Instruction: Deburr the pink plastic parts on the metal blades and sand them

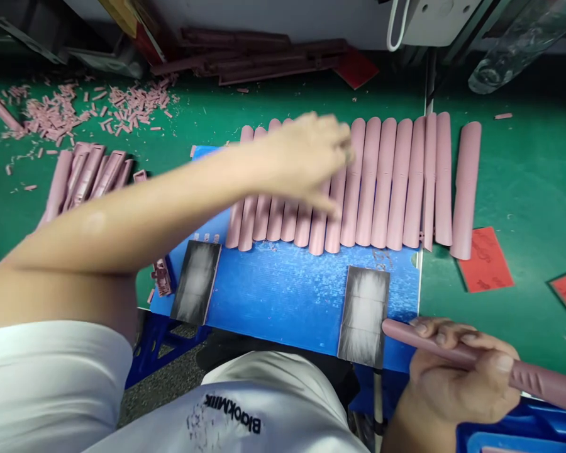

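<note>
Pink, smooth, plastic-looking casings [372, 182], long and slim with rounded ends, lie side by side in a row across the head view. Most rest on a glossy blue board [268, 296], its face speckled with pale dust; the last few at the right lie on the matte green surface [523, 163].

The left hand [309, 157], blurred, is over the middle of that row, fingers loosely bent and thumb apart, grasping nothing visible (whether it touches the casings, I cannot tell). The right hand [471, 371] grips a single pink casing [547, 380] with ribbed notches along its side, fingers and thumb wrapped round it. Its rounded tip meets the edge of a dark rectangular pad [365, 314] in view, though contact is unclear. That pad and a matching left pad [195, 280] look rubbed whitish down the centre.

Curled pink shavings [56, 113] litter the surface at upper left, above a cluster of hollow pink pieces [89, 170]. Flat red squares [488, 261] lie at the right, below a clear, ridged bottle [514, 56].
</note>
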`<state>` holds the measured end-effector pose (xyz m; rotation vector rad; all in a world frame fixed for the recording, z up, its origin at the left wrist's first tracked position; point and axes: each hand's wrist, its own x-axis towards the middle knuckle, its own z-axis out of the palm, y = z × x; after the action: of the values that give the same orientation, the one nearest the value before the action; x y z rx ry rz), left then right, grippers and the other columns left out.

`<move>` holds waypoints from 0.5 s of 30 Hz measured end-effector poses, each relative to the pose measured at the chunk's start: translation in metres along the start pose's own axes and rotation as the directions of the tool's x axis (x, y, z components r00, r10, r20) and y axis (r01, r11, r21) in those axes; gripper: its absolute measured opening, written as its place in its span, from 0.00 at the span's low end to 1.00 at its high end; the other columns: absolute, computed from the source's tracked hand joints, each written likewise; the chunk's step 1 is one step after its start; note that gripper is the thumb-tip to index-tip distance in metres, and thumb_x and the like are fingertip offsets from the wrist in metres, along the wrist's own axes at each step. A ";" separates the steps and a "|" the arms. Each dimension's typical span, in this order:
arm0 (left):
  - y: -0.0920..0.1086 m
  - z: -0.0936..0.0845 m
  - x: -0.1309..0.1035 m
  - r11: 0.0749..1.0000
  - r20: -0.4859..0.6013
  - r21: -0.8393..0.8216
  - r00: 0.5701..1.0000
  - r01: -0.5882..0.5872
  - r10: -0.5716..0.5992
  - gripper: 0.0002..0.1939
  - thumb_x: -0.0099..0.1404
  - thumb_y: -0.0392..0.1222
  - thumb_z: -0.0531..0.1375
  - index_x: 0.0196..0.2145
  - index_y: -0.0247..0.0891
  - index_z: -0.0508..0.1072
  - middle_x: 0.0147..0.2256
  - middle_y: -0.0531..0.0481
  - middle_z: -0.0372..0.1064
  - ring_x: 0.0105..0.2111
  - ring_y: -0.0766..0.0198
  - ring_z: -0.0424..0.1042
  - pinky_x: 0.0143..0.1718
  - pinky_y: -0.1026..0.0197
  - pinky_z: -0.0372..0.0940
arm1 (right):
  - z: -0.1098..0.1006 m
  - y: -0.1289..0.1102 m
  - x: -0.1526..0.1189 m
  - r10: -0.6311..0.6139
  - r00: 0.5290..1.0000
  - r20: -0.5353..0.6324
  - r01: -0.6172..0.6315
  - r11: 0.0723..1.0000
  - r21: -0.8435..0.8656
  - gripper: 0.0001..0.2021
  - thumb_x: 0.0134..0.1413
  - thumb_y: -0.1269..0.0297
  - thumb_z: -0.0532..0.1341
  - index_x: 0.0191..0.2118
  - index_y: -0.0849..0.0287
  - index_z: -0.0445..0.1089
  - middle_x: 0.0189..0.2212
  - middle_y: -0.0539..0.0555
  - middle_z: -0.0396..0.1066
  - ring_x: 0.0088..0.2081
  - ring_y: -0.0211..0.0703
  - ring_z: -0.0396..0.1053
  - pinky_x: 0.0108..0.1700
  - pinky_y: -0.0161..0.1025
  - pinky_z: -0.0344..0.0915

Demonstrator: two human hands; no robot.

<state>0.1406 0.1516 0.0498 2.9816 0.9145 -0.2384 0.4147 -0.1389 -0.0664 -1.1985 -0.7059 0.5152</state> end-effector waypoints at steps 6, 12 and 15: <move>0.097 0.042 -0.099 1.000 -0.188 0.019 0.982 0.009 -0.005 0.25 0.78 0.39 0.65 0.70 0.36 0.80 0.63 0.31 0.80 0.61 0.39 0.79 0.61 0.40 0.75 | 0.010 -0.007 -0.003 0.017 1.000 0.008 -0.017 0.999 0.029 0.16 0.73 0.50 0.67 0.36 0.55 0.75 0.22 0.46 0.71 0.20 0.44 0.70 0.23 0.45 0.76; 0.073 0.047 -0.127 0.959 -0.229 -0.143 0.934 0.244 -0.272 0.29 0.73 0.38 0.66 0.70 0.48 0.82 0.64 0.30 0.79 0.62 0.29 0.79 0.60 0.28 0.76 | 0.014 -0.009 -0.003 0.009 1.000 -0.013 -0.009 1.000 0.017 0.14 0.72 0.52 0.67 0.35 0.54 0.76 0.21 0.47 0.69 0.20 0.45 0.69 0.22 0.46 0.75; 0.067 0.053 -0.130 0.954 -0.199 -0.150 0.938 0.259 -0.285 0.27 0.73 0.39 0.67 0.68 0.47 0.84 0.63 0.30 0.81 0.62 0.29 0.80 0.61 0.27 0.77 | 0.016 -0.011 -0.004 0.038 0.999 -0.039 -0.038 0.999 0.011 0.14 0.69 0.51 0.70 0.33 0.53 0.76 0.21 0.47 0.68 0.19 0.45 0.68 0.22 0.46 0.74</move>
<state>0.0644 0.0206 0.0149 2.8007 1.3155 0.1445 0.4008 -0.1346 -0.0534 -1.2112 -0.6475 0.5252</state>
